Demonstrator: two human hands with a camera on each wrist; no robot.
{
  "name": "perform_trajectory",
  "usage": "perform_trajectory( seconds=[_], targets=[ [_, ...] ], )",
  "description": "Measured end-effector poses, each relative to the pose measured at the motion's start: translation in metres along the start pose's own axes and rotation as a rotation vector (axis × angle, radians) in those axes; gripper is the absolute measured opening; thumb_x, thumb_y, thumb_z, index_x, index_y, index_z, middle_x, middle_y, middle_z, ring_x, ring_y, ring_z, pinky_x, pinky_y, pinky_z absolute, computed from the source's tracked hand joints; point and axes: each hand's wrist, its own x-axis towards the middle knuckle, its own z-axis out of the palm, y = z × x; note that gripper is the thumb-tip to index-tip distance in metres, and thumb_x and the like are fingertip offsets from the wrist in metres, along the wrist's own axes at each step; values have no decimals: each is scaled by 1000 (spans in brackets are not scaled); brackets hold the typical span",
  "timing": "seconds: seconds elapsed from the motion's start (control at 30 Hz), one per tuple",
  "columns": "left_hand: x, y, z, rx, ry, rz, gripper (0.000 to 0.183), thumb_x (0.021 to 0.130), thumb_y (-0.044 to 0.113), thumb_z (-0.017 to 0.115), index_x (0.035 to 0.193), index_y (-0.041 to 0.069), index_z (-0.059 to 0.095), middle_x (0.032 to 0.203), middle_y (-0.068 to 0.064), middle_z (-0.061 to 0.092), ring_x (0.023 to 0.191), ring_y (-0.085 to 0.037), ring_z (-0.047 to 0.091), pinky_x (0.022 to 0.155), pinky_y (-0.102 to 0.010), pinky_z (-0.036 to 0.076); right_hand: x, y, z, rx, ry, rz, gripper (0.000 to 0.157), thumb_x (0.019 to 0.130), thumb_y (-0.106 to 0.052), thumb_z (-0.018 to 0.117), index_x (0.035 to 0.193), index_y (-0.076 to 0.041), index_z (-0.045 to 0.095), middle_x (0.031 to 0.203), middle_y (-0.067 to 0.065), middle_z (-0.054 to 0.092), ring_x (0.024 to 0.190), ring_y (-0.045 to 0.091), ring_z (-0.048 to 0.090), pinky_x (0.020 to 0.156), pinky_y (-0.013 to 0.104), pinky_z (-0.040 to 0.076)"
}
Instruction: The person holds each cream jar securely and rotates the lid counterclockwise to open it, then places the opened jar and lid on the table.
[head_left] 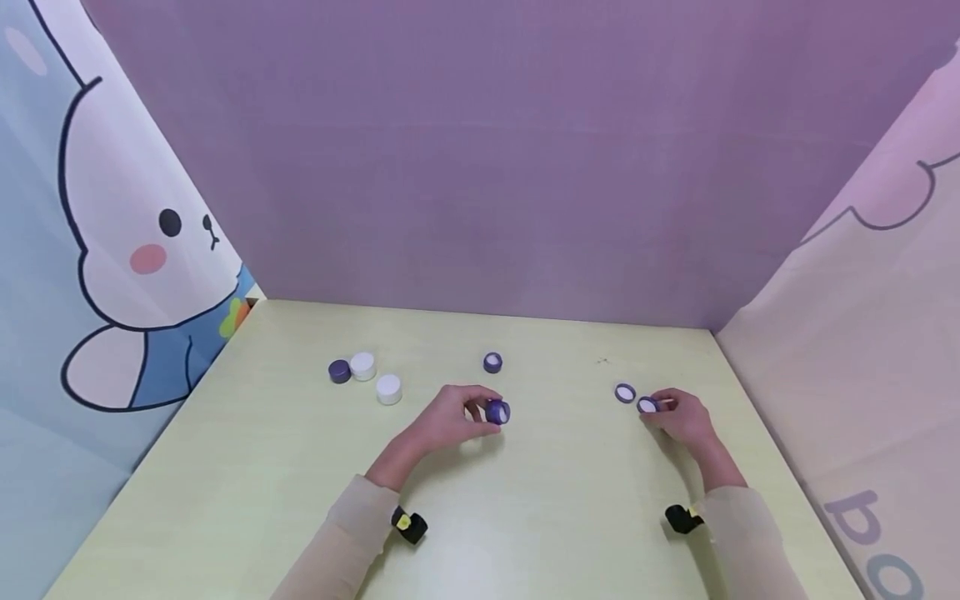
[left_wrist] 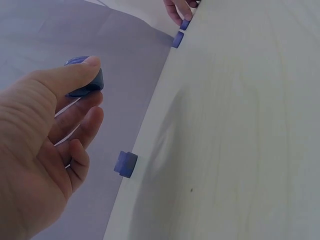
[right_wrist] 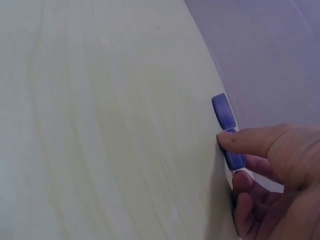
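My left hand [head_left: 455, 415] holds a small purple jar [head_left: 497, 412] between thumb and fingers, raised above the table, its round opening turned to the right. In the left wrist view the thumb lies across that jar [left_wrist: 91, 84]. Over on the right, my right hand [head_left: 681, 417] pinches a purple lid [head_left: 647, 405] with a white inside, low at the table. A second purple lid [head_left: 625, 392] lies just beyond it, white inside facing up; the right wrist view shows this lid [right_wrist: 223, 111] close to the pinched one. Behind the left hand stands another small purple jar [head_left: 492, 362].
At the back left of the pale wooden table [head_left: 555, 517] stand two white jars, one farther back [head_left: 363, 366] and one nearer [head_left: 388, 389], beside a dark purple jar [head_left: 339, 371]. A purple cloth wall [head_left: 487, 167] rises along the table's far edge, with printed cloth on both sides.
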Motion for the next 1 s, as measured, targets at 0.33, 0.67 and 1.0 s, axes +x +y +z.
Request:
perform_trajectory(
  seconds=[0.33, 0.67, 1.0],
  targets=[
    [1, 2, 2, 15, 16, 7, 38, 78, 18, 83, 113, 14, 69, 85, 10, 66, 72, -10, 61, 56, -26, 51, 0, 0, 0, 2, 8, 3, 52, 83, -22, 77, 121, 6, 56, 103, 19, 59, 89, 30, 56, 71, 36, 46],
    [1, -1, 6, 12, 35, 54, 35, 78, 18, 82, 109, 15, 67, 86, 12, 65, 77, -8, 61, 69, -29, 51, -4, -8, -5, 23, 23, 9, 61, 85, -25, 75, 130, 8, 50, 125, 32, 49, 108, 44, 52, 87, 50, 47],
    [4, -1, 0, -7, 29, 55, 33, 79, 12, 77, 106, 17, 58, 89, 12, 68, 82, -9, 62, 74, -36, 50, 8, -45, -10, 4, 77, -105, 53, 89, -24, 70, 128, 7, 52, 126, 31, 50, 111, 45, 51, 87, 51, 46]
  ],
)
